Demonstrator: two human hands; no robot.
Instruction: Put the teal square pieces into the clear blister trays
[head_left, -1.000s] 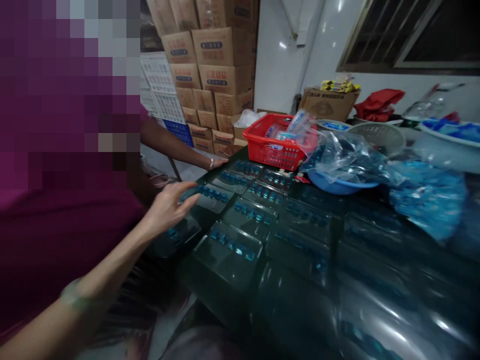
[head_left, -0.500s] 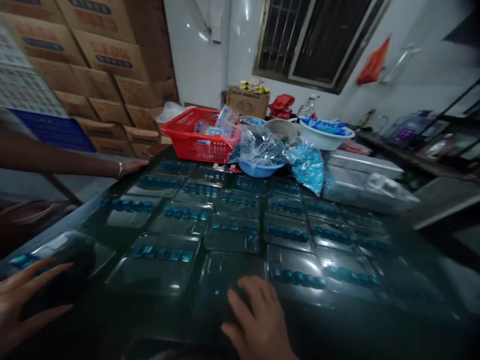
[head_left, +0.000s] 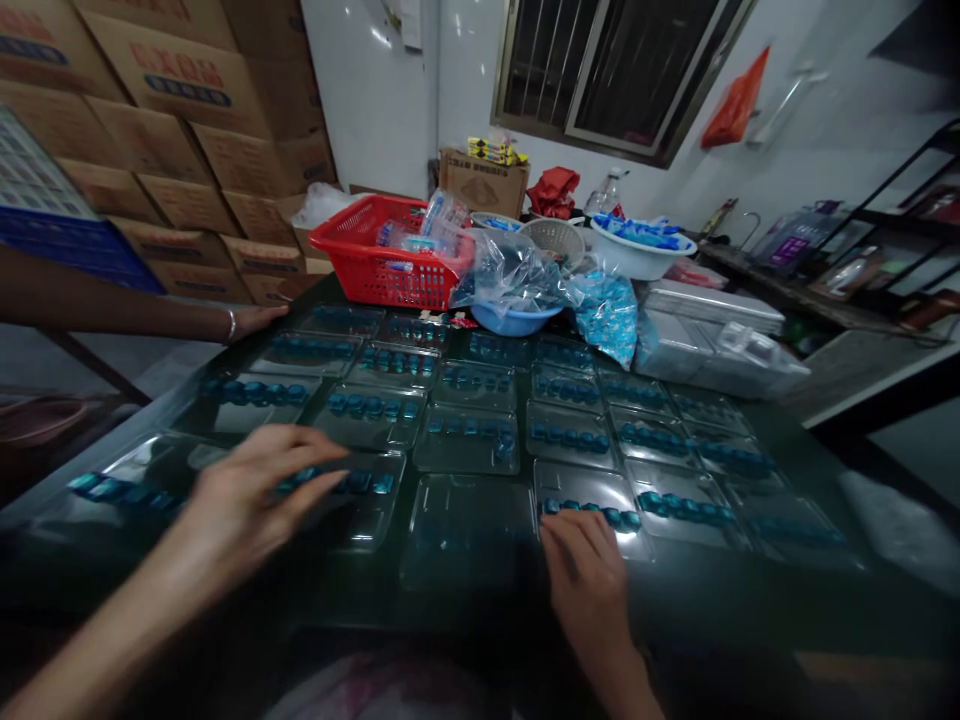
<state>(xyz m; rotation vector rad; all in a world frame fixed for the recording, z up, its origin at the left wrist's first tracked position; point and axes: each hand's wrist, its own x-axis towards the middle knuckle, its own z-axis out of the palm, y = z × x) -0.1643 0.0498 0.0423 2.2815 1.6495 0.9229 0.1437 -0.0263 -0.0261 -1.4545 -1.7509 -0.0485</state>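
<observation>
A dark table (head_left: 750,600) is covered with several clear plastic blister trays, each holding a row of small blue pieces. My left hand (head_left: 251,495) lies over the near-left tray (head_left: 352,510), fingers stretched out across its row of blue pieces. My right hand (head_left: 589,570) rests flat at the near edge of another tray (head_left: 592,495), fingertips touching its blue row. Between the two hands sits a tray (head_left: 465,525) with no blue pieces in it.
Another person's hand (head_left: 251,320) rests on the table's far left corner. At the back stand a red basket (head_left: 379,255), a blue bowl under plastic bags (head_left: 517,290), a white basin (head_left: 637,250) and stacked clear trays (head_left: 712,335). Cardboard boxes (head_left: 180,120) are piled at left.
The view has settled on the table. My left hand moved right from the table's left edge onto the near-left tray. My right hand shifted right onto the neighbouring tray.
</observation>
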